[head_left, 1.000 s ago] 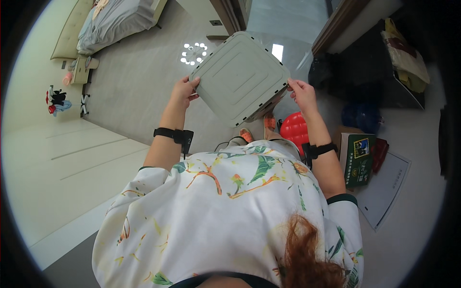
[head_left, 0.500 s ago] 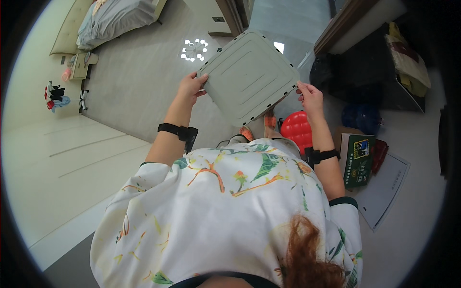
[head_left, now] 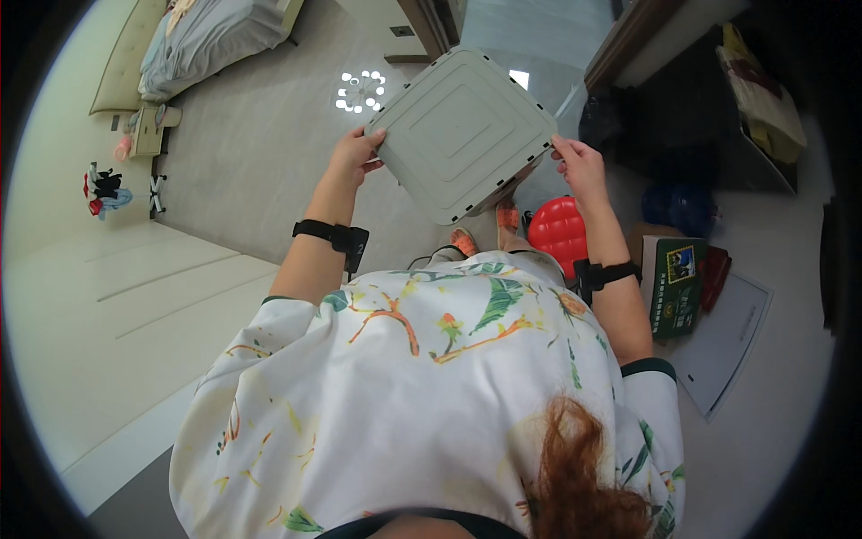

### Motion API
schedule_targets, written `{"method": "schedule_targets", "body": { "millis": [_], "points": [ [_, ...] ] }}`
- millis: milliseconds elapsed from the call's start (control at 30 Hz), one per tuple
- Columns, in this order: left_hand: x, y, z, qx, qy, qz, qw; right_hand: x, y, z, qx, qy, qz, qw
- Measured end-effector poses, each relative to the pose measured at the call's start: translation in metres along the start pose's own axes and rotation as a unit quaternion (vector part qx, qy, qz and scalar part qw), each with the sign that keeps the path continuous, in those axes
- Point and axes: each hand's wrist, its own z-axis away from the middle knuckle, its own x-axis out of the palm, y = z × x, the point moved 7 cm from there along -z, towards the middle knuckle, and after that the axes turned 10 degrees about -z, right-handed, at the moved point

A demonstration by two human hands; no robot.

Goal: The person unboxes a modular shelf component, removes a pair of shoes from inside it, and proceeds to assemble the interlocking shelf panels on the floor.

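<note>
Nearest is the wearer's patterned white shirt (head_left: 431, 386), on the near side of the gray panel (head_left: 462, 135). The left hand (head_left: 356, 154) is at the panel's left corner, thumb on top and fingers curled beneath; the right hand (head_left: 581, 168) pinches the right corner between thumb and fingers. The panel lies between the hands, ahead of the body. A side face shows under its near right edge, so it may be a box's lid; whether the two are joined, I cannot tell.

Steadying the panel by opposite corners looks like the step in hand; the next move seems to call for both hands working together, to keep it from tipping.

Just nearer than the panel are orange sandals (head_left: 508, 216) on the glossy gray floor (head_left: 260, 162). To its near right lie a round red tufted thing (head_left: 558, 235) and, further off, a green carton (head_left: 675, 287). Beyond the panel, well to its left, stand a bedside cabinet (head_left: 146, 133) and a bed (head_left: 220, 45).
</note>
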Motion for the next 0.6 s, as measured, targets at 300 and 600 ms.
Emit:
{"method": "schedule_targets", "body": {
  "millis": [300,600],
  "points": [
    [0.003,0.004,0.006,-0.003,0.012,-0.012,1.000,-0.003,0.001,0.001,0.000,-0.008,-0.002,1.000],
    [-0.004,0.018,0.028,0.055,0.010,0.051,0.997,-0.005,-0.006,0.008,-0.023,-0.012,-0.030,0.999]
  ]
}}
